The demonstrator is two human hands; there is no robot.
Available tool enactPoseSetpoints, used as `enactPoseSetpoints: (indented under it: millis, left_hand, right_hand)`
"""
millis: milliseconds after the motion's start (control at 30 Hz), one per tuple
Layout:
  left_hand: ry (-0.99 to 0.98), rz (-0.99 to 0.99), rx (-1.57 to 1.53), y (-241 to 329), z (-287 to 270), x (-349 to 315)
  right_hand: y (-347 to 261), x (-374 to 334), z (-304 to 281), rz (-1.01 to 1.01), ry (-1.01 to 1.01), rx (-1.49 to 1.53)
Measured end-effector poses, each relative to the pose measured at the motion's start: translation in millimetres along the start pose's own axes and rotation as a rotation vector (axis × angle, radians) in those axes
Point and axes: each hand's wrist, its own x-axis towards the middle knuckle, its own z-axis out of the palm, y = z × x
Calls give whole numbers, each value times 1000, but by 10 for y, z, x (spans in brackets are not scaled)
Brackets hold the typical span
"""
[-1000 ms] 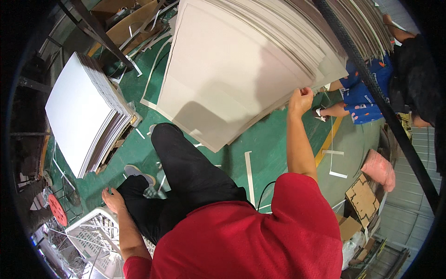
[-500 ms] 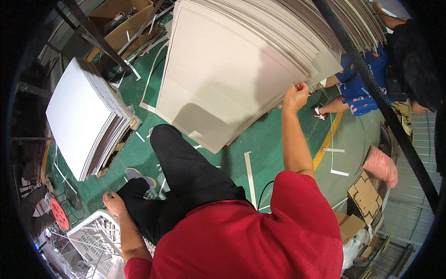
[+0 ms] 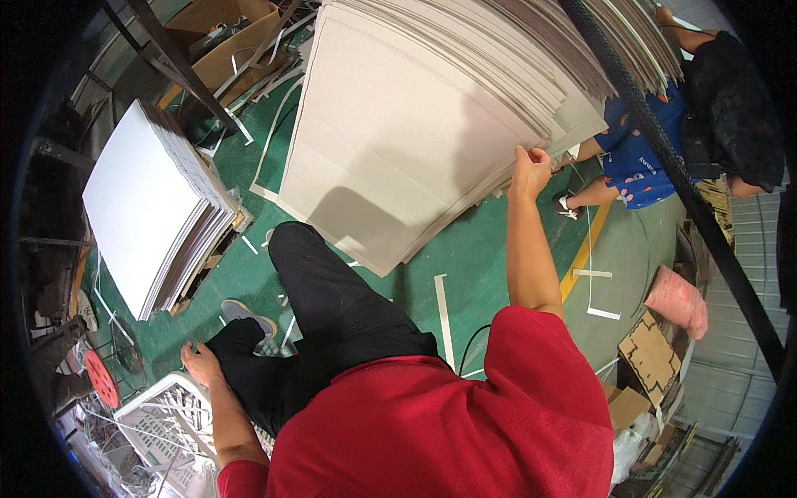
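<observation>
Two hands are in view, and the right hand point(image 3: 531, 173) is nearer the pile of pale cardboard point(image 3: 390, 108), which lies ahead and to its left; the near edge slants from lower left up to that hand. Its fingers are curled almost together; whether they grip a sheet cannot be told. The left hand point(image 3: 202, 363), loosely bent and seemingly empty, hangs well apart

board stack point(image 3: 390, 116): cut off above | right hand point(image 3: 531, 173): fingertip contact unclear
</observation>
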Motion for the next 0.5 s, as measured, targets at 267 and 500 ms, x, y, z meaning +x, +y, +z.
enactPoseSetpoints:
  millis: [267,500]
  left_hand:
    - [6,-47,-57,11,28,1]
    - [15,-60,-536,278,395,101]
  right_hand:
    - [-486,-443,-86,-97,-214,114]
    - [-1072,-1296,-14,-135,-668,339]
